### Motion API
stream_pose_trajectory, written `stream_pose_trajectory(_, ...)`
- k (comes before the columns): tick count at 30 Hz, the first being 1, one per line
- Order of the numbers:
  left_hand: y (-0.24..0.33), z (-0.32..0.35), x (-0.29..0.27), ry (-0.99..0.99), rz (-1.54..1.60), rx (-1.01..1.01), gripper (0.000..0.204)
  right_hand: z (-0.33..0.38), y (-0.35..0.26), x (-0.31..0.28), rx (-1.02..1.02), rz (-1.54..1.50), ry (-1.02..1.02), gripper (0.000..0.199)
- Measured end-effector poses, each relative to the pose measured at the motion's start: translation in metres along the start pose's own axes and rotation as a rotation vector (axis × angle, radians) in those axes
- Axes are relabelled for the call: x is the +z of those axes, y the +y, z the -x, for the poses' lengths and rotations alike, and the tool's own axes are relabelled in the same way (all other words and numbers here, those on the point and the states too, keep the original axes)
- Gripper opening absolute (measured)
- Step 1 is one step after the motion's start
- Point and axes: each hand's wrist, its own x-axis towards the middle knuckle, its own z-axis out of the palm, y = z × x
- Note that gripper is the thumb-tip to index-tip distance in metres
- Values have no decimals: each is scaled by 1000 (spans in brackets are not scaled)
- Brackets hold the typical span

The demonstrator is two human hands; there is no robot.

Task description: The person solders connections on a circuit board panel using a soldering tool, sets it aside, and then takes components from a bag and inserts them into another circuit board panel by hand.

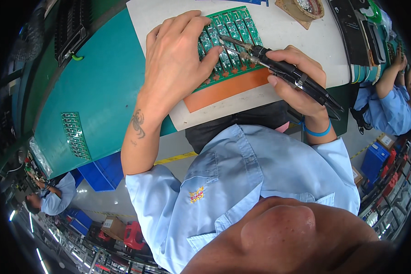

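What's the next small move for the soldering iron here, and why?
Probably ease the soldering iron tip a little further down onto the green circuit board panel. The right hand holds the iron with its tip right at the strips, while the left hand lies flat on the panel.

Worn on the head, looking steeply down over chin and pale blue shirt onto the white work mat [301, 36] on the teal bench top [100, 100]. Close to both hands; wide fisheye, edges bent, dark rim all round. Only one view, nothing shared.
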Motion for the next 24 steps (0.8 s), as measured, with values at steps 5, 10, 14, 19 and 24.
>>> stream_pose_trajectory(5, -1, 0, 0, -2, 5, -5, 46, 2, -4, -2, 18, -8, 0, 46)
stream_pose_trajectory(10, -1, 0, 2, 4, 14, -12, 45, 6, -8, -6, 25, -9, 22, 45)
stream_pose_trajectory(14, -3, 0, 2, 8, 16, -18, 45, 9, -10, -6, 4, 13, 24, 46)
stream_pose_trajectory(19, -3, 1, 2, 14, 8, -2, 45, 10, -11, -5, -14, 12, 25, 46)
stream_pose_trajectory(24, 0, 2, -4, 15, -42, 4, 46, 7, -12, -1, -16, 5, 5, 46)
